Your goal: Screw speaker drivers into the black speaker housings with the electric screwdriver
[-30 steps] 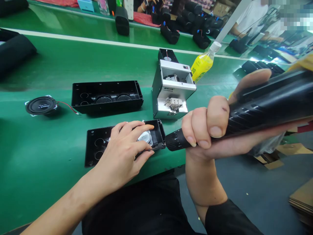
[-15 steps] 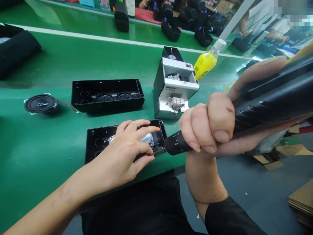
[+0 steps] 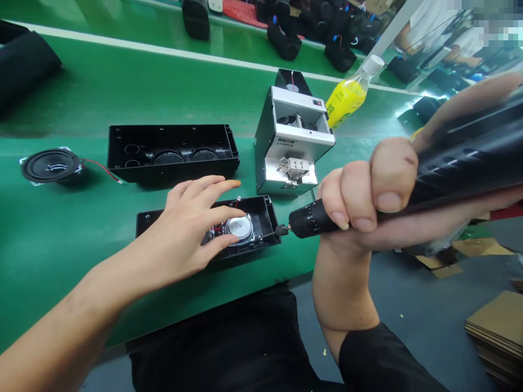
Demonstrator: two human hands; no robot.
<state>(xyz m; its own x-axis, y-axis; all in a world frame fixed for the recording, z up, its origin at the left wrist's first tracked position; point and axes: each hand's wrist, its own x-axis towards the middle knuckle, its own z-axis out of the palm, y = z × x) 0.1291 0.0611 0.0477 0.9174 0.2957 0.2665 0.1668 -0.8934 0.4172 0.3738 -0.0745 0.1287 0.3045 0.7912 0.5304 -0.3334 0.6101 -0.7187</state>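
Observation:
My right hand (image 3: 368,190) is wrapped around a black electric screwdriver (image 3: 457,158). Its thin bit (image 3: 269,235) reaches into the near black speaker housing (image 3: 267,218), at the corner of a speaker driver (image 3: 239,228) with a round silver magnet. Whether a screw sits under the tip is too small to tell. Spread over the housing's left part, my left hand (image 3: 192,223) holds nothing; its thumb and index finger lie at the driver's edge. It hides much of the housing and part of a second driver.
Behind lies another black housing (image 3: 171,147); a loose speaker driver (image 3: 51,166) with a red wire is left of it. A silver screw feeder (image 3: 294,141) and a yellow-labelled bottle (image 3: 351,98) stand to the right. Cardboard sheets (image 3: 496,321) are stacked at lower right.
My left hand has moved left and its fingers have come away from the screwdriver bit. The screwdriver has shifted right in view, so its bit now shows. The view has shifted slightly.

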